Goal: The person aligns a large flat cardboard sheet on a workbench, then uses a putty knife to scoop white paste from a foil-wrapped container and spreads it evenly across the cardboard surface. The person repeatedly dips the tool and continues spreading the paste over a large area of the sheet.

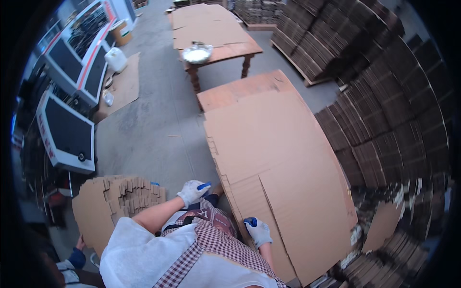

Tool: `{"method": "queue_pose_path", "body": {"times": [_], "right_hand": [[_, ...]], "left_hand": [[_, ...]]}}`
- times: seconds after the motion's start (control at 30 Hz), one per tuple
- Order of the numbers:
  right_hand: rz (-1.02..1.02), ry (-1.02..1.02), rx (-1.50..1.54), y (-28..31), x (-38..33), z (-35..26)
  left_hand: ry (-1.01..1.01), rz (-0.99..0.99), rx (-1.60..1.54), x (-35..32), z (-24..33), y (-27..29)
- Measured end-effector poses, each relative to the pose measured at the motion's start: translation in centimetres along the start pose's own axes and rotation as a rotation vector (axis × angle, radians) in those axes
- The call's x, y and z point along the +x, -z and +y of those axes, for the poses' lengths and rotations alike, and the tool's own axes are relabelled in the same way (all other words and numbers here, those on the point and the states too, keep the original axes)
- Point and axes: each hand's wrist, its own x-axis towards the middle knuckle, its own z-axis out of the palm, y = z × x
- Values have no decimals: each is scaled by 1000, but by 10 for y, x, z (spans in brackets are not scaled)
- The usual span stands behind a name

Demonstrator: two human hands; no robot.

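Cardboard (pixel 297 163) under right hand (pixel 259 231) (red lettering (pixel 46 138) on white machine (pixel 67 129)).

The gloved right hand (pixel 259 231) is at the cardboard (pixel 278 139) stack's left edge, the left hand (pixel 193 192) apart from it.

A: Seeing much of the left hand (pixel 192 193)?
B: Yep, gloved in white with blue at the fingers (pixel 205 186), pointing right, on a bare forearm (pixel 158 212) slanting up out of a white sleeve (pixel 137 249).
A: And the right hand (pixel 260 232)?
B: Gloved the same, lower and farther right, with fingers looking curled in. Can't really tell how tight, tbh.
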Motion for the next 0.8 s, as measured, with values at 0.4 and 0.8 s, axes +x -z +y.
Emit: {"method": "queue_pose_path", "body": {"times": [0.4,0.8], "right_hand": [[11,235,-105,25,110,-184],[137,403,-101,11,296,-452]], "left_hand": [[1463,-90,-549,-190,-354,-34],[788,322,-1078,134,-435,156]]}}
